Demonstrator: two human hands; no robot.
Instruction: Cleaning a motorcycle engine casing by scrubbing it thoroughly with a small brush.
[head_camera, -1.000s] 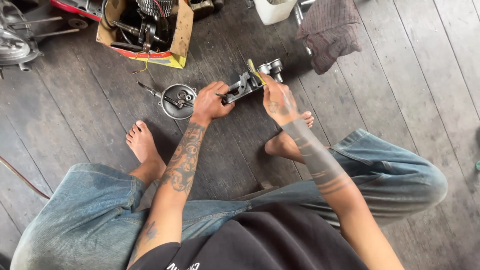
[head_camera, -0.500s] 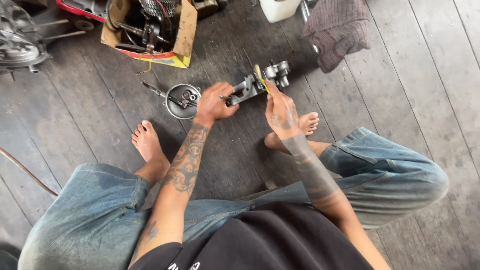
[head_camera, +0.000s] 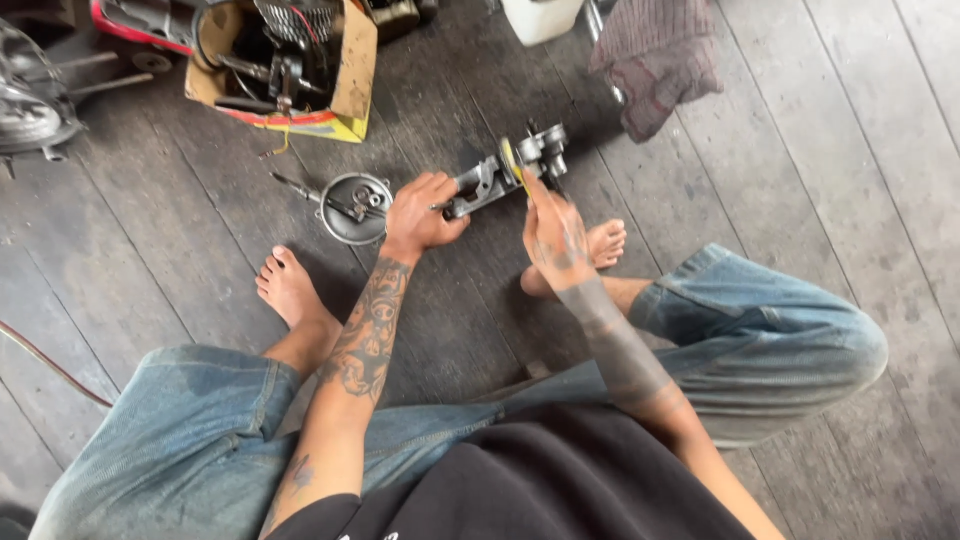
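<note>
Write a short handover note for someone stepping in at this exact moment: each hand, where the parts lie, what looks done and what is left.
Left hand: grips the grey metal engine part at its near end, steadying it above the dark wooden plank floor.
Right hand: holds a slim yellow-handled tool against the part's far end.
Round grey metal cover: on the floor, beside the left hand.
Done: cannot tell.
Left: the tool is still applied; the work on the part appears unfinished.

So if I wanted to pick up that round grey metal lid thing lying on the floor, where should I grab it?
Probably by the rim of the round grey metal cover, pinching its near edge from above. It lies flat on the dark wooden floorboards, small parts crowd its middle, and the left hand sits close beside its right edge.
</note>
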